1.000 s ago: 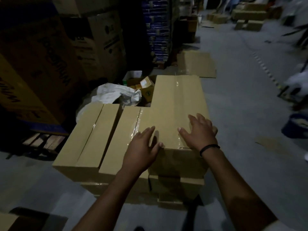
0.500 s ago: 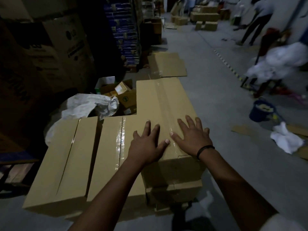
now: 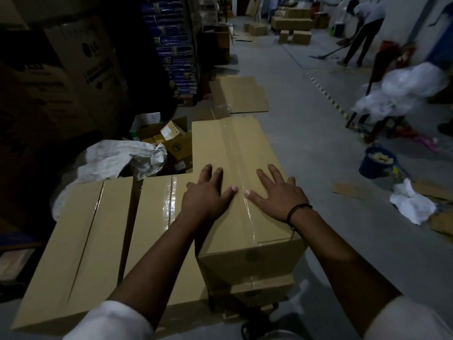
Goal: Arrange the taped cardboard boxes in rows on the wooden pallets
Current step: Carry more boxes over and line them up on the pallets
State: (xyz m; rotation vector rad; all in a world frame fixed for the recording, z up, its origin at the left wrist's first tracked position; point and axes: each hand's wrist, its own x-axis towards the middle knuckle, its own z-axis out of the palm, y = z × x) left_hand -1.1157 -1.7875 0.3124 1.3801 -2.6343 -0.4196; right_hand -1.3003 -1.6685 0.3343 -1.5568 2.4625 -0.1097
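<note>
Left grip and right grip, both flat with fingers spread wide, have slid closer together on the taped box at frame centre, beside the row of boxes at lower left; its placement seems nearly settled

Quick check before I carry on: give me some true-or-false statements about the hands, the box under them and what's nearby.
1. The left hand and the right hand both rest flat on top of the right-hand box. True.
2. The right hand grips a tape roll. False: it holds nothing, and its fingers lie spread on the box.
3. That box's top flaps stand open. False: clear tape seals the seam.
4. A blue bucket stands on the floor to the right of the boxes. True.
5. The black band is on the left wrist. False: it is on the right wrist.
</note>
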